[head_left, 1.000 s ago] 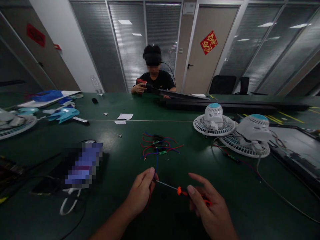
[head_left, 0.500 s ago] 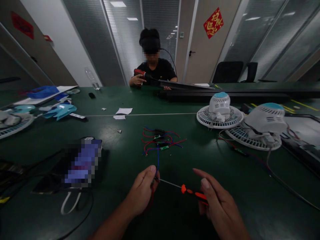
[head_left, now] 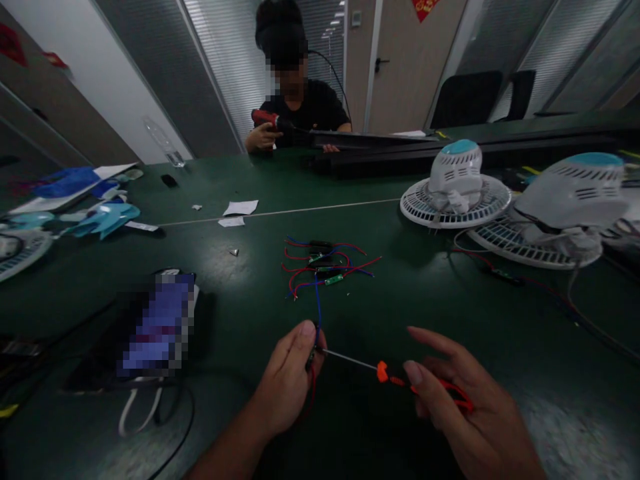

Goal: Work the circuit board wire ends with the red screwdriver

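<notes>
My left hand (head_left: 287,380) is closed in a pinch on a small dark part with a red and a blue wire (head_left: 317,307) running from it. My right hand (head_left: 465,407) grips the orange handle of a thin screwdriver (head_left: 387,373), index finger stretched out. The screwdriver's metal tip meets the part between my left fingers. The blue wire leads up to a tangle of red and blue wires with small green circuit boards (head_left: 325,263) lying on the green table (head_left: 260,300).
Two white fan units with teal caps (head_left: 457,180) (head_left: 570,200) lie on grilles at the right. A blurred dark device with cables (head_left: 155,323) sits at the left. Teal fan blades (head_left: 103,217) and paper scraps (head_left: 240,208) lie further back. A person (head_left: 295,100) sits across holding a red tool.
The view has tilted down and drifted left, so the fans and the far person sit higher and larger. My right hand and screwdriver shifted slightly right; the left pinch holds.
</notes>
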{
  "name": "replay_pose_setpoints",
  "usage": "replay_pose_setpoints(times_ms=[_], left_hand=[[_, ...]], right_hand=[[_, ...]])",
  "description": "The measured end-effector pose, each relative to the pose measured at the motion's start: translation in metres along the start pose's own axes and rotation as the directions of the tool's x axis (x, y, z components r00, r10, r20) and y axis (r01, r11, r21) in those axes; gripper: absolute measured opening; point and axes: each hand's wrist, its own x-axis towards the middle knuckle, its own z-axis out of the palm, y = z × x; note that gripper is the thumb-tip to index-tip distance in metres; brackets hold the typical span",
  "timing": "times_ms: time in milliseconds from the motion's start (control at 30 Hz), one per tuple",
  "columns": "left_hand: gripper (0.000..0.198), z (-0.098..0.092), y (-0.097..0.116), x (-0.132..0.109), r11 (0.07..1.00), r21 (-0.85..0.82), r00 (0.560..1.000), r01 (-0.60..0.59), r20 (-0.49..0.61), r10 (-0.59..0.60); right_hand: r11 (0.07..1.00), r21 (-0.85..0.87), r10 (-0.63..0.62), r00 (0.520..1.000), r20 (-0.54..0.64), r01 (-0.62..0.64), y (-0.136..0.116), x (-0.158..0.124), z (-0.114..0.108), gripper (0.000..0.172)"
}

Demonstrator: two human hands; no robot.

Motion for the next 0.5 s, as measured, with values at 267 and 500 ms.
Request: replay_pose_setpoints(times_ms=[267, 500], left_hand=[[0.043, -0.0001, -0.0022, -0.0002, 0.999, -0.025, 1.000, -0.020, 0.022, 0.021], [0.043, -0.0009, 0.0001, -0.0009, 0.999, -0.004, 0.997, -0.042, 0.071, 0.042]], right_hand=[[0.998, -0.057, 0.008, 0.998, -0.057, -0.011, 0.0025, -0.0022, -0.0002, 0.032], [0.992, 0.064, 0.113, 0.993, -0.020, -0.111, 0.0021, -0.0064, 0.0025, 0.036]])
